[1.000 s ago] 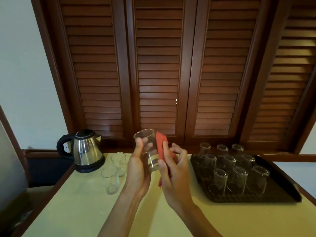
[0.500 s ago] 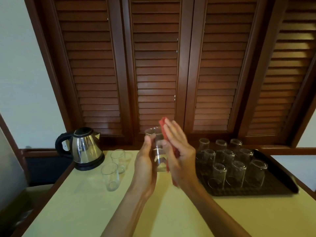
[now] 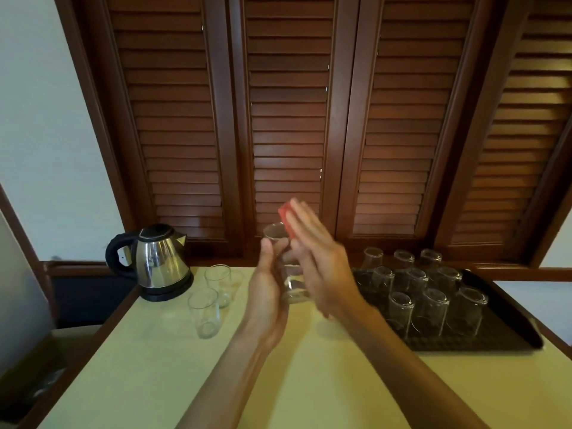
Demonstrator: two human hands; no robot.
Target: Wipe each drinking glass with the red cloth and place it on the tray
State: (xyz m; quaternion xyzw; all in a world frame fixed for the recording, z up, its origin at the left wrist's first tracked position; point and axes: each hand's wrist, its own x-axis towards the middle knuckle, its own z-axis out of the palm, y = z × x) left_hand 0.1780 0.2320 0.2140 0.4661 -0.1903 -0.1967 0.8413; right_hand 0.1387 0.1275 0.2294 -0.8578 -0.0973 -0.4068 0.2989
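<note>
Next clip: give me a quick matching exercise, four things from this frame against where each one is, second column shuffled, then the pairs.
Things:
1. steel electric kettle with black handle
2. folded red cloth
3. two upright clear glasses
4. upside-down clear glasses

Places:
A. on the black tray
B. under the right hand, against the held clear glass
C. far left of the table
D. on the table, beside the kettle

Pairs: 1-C, 2-B, 3-D, 4-A

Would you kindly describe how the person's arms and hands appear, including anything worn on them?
Both forearms are bare, with no sleeves in view. The left hand and right hand wear no gloves; no watch, bracelet or ring is visible, though the right hand's fingers are motion-blurred.
</note>
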